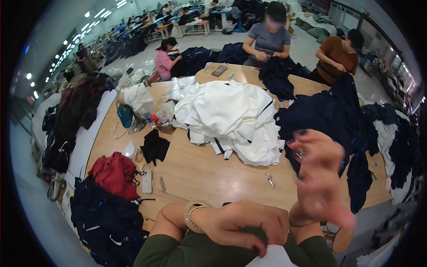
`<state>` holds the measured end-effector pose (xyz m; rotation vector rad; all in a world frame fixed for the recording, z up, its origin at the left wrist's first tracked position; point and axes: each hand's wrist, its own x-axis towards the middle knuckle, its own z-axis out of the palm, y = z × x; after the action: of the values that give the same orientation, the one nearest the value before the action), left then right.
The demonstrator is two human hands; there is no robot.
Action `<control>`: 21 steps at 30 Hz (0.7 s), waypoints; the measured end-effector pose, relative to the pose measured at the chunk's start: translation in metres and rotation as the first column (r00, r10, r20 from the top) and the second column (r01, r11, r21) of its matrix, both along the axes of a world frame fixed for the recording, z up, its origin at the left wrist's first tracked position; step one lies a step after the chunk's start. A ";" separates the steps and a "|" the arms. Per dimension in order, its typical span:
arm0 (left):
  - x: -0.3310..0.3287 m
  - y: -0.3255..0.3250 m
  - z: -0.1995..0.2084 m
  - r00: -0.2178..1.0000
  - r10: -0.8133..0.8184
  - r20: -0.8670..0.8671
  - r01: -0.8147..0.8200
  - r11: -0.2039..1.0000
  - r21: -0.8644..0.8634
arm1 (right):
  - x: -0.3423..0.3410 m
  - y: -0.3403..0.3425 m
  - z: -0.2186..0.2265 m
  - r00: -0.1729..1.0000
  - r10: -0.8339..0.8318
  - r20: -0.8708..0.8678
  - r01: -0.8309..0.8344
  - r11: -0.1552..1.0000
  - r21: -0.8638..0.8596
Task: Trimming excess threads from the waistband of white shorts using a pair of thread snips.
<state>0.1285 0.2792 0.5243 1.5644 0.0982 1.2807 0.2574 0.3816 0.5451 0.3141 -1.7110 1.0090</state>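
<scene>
Down at bottom centre, the left hand has fingers pinching a flat white cloth piece; I'd keep it taut. Right hand's blurred, can't tell its grip.

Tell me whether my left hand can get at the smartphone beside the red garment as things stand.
Probably yes: the smartphone lies uncovered on the table beside the red garment. The left hand, though, appears to pinch white fabric, so it would likely have to let go first.
</scene>
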 end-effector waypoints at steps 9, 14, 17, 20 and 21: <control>-0.016 -0.028 -0.023 0.995 0.043 0.087 -0.020 0.968 -0.249 | -0.024 -0.038 -0.012 0.888 0.425 -0.176 -0.451 0.881 -0.145; -0.024 -0.039 -0.038 0.971 0.149 0.186 -0.107 0.970 -0.218 | -0.032 -0.051 -0.016 0.788 0.589 -0.179 -0.615 0.750 -0.241; -0.032 -0.047 -0.043 0.965 0.164 0.207 -0.123 0.973 -0.195 | -0.051 -0.046 -0.012 0.692 0.695 -0.195 -0.718 0.633 -0.289; -0.032 -0.044 -0.046 0.969 0.134 0.210 -0.101 0.982 -0.159 | -0.072 -0.022 0.007 0.476 0.839 -0.262 -0.854 0.371 -0.364; -0.031 -0.053 -0.057 0.965 0.146 0.217 -0.111 0.980 -0.165 | -0.076 -0.020 0.008 0.385 0.875 -0.294 -0.884 0.258 -0.389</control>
<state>0.0976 0.2264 0.4676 1.2900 0.1497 1.5110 0.1810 0.3616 0.5527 1.0238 -1.0598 2.2363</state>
